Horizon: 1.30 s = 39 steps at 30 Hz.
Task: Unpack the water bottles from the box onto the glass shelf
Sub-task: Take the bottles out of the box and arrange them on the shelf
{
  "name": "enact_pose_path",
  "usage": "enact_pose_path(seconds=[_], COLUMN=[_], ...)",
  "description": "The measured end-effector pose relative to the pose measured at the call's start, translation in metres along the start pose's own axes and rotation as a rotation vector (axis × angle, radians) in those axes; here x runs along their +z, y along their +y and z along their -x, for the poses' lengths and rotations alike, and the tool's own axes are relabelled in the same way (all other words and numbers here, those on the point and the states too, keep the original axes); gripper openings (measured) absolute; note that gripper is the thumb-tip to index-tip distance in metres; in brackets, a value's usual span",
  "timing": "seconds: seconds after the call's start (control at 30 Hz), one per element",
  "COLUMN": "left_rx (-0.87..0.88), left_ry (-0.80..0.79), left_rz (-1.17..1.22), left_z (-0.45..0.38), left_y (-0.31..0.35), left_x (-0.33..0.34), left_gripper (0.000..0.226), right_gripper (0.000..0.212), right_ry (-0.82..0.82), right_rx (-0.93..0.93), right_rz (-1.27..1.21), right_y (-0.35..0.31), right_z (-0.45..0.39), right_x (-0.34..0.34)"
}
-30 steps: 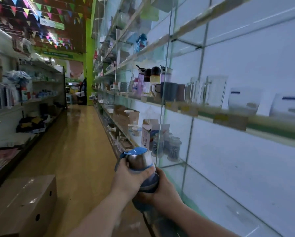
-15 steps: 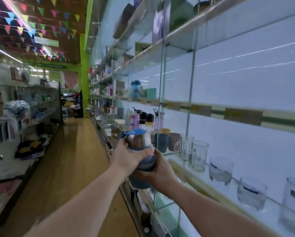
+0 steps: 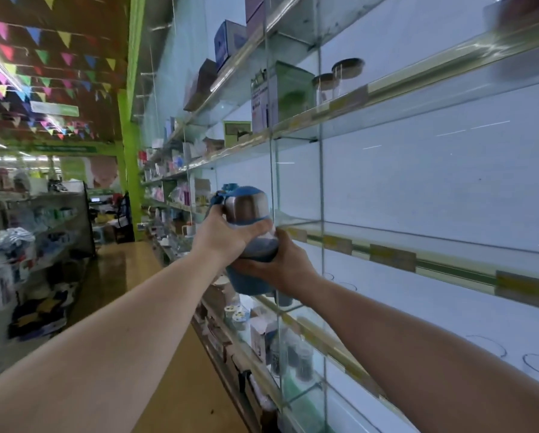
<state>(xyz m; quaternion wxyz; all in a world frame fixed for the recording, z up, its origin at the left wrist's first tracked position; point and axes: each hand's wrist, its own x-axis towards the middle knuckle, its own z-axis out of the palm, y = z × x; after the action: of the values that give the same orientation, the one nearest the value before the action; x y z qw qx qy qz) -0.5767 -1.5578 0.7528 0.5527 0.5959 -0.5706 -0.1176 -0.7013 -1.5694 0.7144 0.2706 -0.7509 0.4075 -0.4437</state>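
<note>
Left hand [image 3: 221, 237] wraps its fingers around the middle of a blue-lidded, steel-and-blue water bottle [image 3: 247, 220], while the right hand [image 3: 280, 264] cups the bottle's blue base from below, fingers curled about it. Bottle held upright in the air, just beside the front edge of the clear glass shelf [image 3: 387, 242] and level with it, not resting on it. Two lidded glass jars [image 3: 338, 79] stand on the shelf above. Coloured pennant bunting [image 3: 43, 73] hangs far left of the glass shelf.
</note>
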Motion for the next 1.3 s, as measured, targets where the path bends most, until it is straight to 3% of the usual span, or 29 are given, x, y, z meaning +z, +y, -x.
enact_pose_path(seconds=[0.23, 0.47, 0.87, 1.3], left_rx=[0.069, 0.1, 0.129, 0.06], left_ry=[-0.003, -0.021, -0.045, -0.184], left_rz=[-0.019, -0.015, 0.015, 0.11], left_z=[-0.014, -0.049, -0.172, -0.258], left_y=[0.046, 0.071, 0.056, 0.016], left_x=[0.002, 0.043, 0.18, 0.269], left_gripper=[0.075, 0.069, 0.076, 0.059], right_gripper=[0.095, 0.1, 0.057, 0.051], right_ry=[0.006, -0.012, -0.001, 0.015], right_rx=[0.005, 0.04, 0.107, 0.291], right_rz=[-0.005, 0.091, 0.196, 0.183], right_y=[-0.028, -0.015, 0.077, 0.157], right_z=[-0.006, -0.051, -0.205, -0.288], right_x=[-0.041, -0.088, -0.147, -0.153])
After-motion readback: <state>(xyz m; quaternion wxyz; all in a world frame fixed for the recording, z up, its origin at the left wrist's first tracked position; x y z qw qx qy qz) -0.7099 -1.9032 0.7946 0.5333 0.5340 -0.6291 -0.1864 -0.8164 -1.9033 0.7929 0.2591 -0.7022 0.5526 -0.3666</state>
